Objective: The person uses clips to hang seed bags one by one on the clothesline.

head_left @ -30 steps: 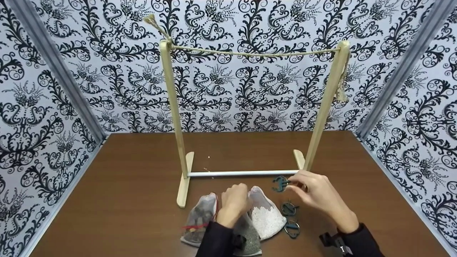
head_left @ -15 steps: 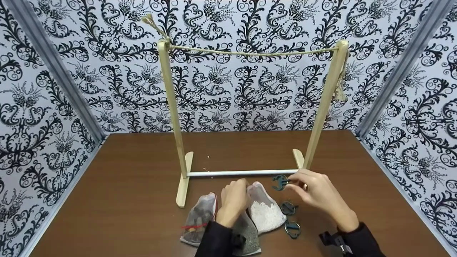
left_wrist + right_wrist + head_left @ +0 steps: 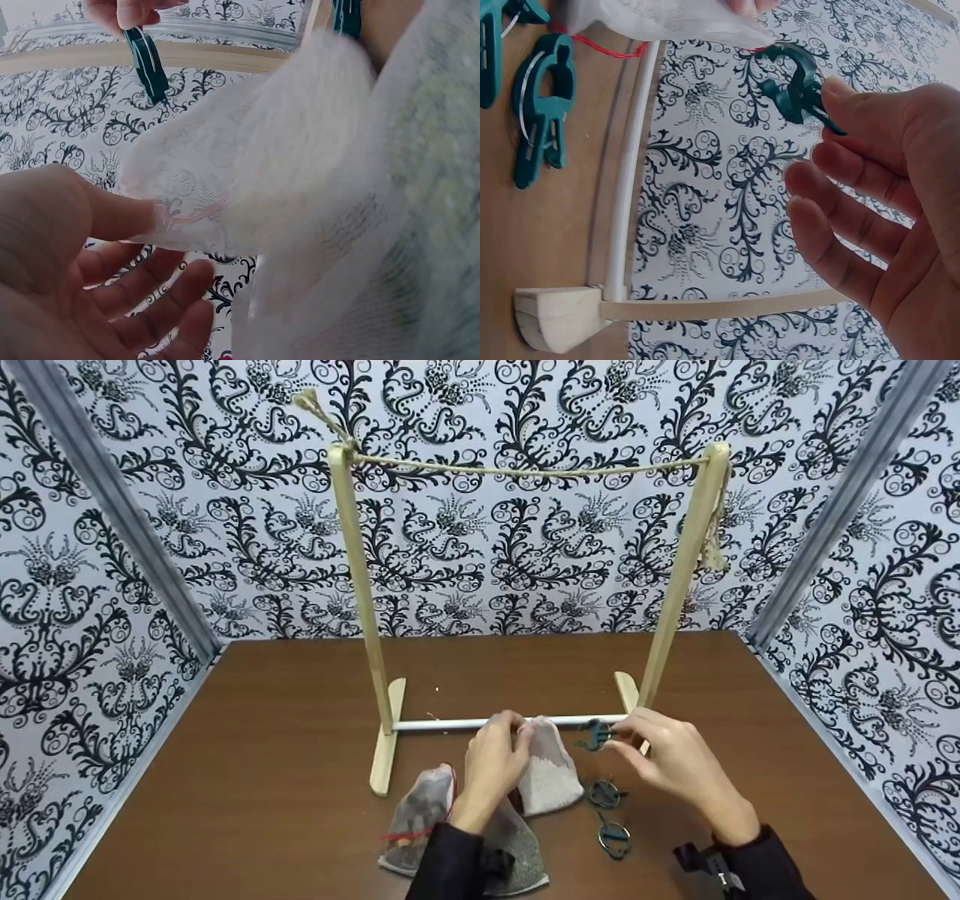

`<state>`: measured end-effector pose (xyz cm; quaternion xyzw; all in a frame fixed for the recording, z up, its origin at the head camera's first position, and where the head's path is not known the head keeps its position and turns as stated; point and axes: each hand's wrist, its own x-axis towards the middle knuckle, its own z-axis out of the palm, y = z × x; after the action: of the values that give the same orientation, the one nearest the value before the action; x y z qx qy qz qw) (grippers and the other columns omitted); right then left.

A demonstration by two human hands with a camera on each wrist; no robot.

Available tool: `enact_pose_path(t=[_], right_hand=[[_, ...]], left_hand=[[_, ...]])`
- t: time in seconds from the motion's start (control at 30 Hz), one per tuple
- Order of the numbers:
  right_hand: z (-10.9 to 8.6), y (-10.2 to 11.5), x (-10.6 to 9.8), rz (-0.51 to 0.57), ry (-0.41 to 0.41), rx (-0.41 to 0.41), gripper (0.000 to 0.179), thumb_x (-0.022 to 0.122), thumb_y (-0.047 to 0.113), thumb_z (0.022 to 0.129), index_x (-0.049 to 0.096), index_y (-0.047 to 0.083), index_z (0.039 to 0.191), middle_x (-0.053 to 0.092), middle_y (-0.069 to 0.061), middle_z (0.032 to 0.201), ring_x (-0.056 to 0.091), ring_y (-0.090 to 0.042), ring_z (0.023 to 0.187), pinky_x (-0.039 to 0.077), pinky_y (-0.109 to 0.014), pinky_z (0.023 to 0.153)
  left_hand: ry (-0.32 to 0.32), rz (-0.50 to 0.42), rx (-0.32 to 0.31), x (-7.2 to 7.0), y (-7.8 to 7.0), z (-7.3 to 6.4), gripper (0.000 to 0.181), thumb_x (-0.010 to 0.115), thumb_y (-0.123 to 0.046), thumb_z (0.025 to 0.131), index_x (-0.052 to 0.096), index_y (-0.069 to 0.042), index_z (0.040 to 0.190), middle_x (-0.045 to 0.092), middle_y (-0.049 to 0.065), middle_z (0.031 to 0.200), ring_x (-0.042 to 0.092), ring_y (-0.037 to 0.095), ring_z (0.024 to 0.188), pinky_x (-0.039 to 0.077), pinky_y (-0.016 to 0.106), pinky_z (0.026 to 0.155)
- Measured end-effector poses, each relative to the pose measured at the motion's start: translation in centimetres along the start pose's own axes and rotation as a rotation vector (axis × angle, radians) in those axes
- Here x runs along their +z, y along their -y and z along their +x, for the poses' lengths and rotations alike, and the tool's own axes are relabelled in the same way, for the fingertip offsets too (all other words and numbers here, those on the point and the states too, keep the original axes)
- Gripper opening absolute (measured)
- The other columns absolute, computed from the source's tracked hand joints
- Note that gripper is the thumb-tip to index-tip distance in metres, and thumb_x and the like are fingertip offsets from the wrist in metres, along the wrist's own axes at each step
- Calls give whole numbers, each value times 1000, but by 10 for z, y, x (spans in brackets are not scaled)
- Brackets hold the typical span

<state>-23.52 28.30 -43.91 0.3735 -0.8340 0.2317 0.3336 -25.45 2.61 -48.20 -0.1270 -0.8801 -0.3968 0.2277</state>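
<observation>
My left hand [image 3: 491, 765] pinches the top edge of a mesh bag [image 3: 551, 786] partly filled with white grains. In the left wrist view the thumb lies over the sheer mesh [image 3: 180, 176], and the bag's lower part holds the white fill. My right hand [image 3: 679, 754] pinches a dark green spring clip [image 3: 799, 86] by its handles, its curved jaws spread apart. That clip is close to the right of the bag's top, apart from it in the head view. Two more green clips, one [image 3: 604, 793] behind the other [image 3: 615, 840], lie on the table.
A mesh bag of grey-green grains [image 3: 517, 855] and another with dark contents and red string [image 3: 420, 817] lie near my left forearm. Behind the hands stands a wooden frame [image 3: 360, 585] with a rope [image 3: 525, 472] strung across its top and a white bottom bar [image 3: 442, 725].
My left hand has lifted the bag of white grains up and away from the table's near side. The right hand, with its clip, has shifted only slightly upward.
</observation>
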Motion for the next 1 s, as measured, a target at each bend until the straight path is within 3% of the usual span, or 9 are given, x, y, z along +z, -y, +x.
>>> enact_pose_path(t=[0.1,0.17,0.33,0.53,0.83,1.0], right_hand=[[2,0,-5,-14,-32,-18,26,88,3,74,71,11,93,63,7,83,60,-7,66,49,-19,57],[3,1,-7,-21,-54,-29,29,89,0,72,72,12,93,62,8,83,59,-5,68,48,-17,58],[3,0,-10,-16,-65,-24,32,89,-3,70,72,12,93,63,7,84,58,-4,68,47,-15,58],[3,1,-12,-9,-74,-36,31,89,-1,71,71,13,93,63,6,83,58,-5,66,45,-14,55],[2,1,-10,-8,-78,-22,32,90,-1,70,72,13,92,62,6,82,57,-5,65,45,-14,54],[2,1,-9,-17,-81,-19,33,90,-1,69,71,13,92,62,7,81,57,-5,63,44,-13,54]], left_hand=[[-47,-59,25,-1,-1,4,8,68,-20,96,68,-13,94,67,-1,87,63,19,77,52,44,70],[-65,-103,35,-2,-1,6,9,67,-22,98,67,-13,94,63,-3,79,57,15,68,51,42,67],[-63,-185,38,-4,-1,7,12,66,-25,100,66,-14,98,48,-10,63,45,8,57,44,36,58],[-65,-241,48,-3,-1,5,11,65,-23,101,64,-12,101,68,-5,85,58,9,68,50,34,66],[-175,-250,122,-4,-1,8,11,74,-19,95,67,-11,93,66,5,110,62,23,102,49,42,87],[-174,-301,147,-6,-2,11,10,71,-20,97,67,-12,96,73,4,110,68,18,96,52,40,84]])
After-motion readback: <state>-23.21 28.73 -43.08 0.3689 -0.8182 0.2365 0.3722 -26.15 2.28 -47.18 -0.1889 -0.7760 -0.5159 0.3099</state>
